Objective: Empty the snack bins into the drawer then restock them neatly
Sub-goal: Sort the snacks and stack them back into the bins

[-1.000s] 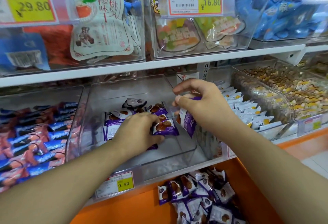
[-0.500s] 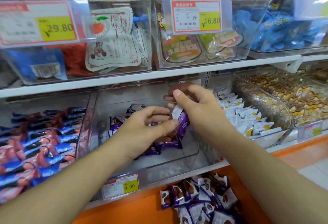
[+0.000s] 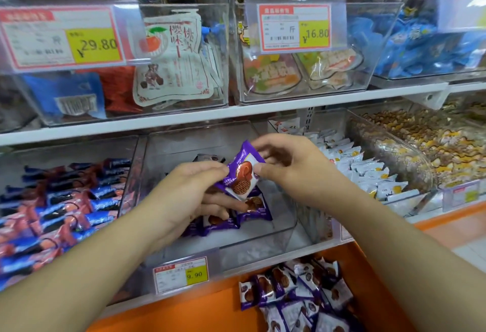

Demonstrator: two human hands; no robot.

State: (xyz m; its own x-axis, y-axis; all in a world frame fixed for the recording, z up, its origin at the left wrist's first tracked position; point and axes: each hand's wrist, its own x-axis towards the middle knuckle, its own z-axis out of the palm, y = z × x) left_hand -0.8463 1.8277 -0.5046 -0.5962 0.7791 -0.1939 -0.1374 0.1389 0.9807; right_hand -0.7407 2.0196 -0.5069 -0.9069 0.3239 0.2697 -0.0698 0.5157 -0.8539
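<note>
A clear plastic snack bin [image 3: 285,234] stands on the middle shelf with a few purple snack packets [image 3: 253,209] lying on its floor. Above them, both hands hold one purple snack packet [image 3: 242,174] upright. My left hand [image 3: 189,195] pinches its left edge with thumb and fingers. My right hand [image 3: 289,167] pinches its right side and top. Below the shelf, an open orange drawer [image 3: 210,305] holds a loose heap of purple packets [image 3: 297,297].
Left bin holds blue and red wrapped bars [image 3: 60,200]. Right bin holds white packets [image 3: 363,168], then a bin of mixed sweets [image 3: 426,147]. Upper shelf bins carry price tags [image 3: 63,39]. A 9.90 tag [image 3: 181,275] fronts the middle bin.
Both hands lifted from the bin floor. The packet from my right hand now stands higher, turned face-on, with my left hand pinching it too. The camera tilted upward.
</note>
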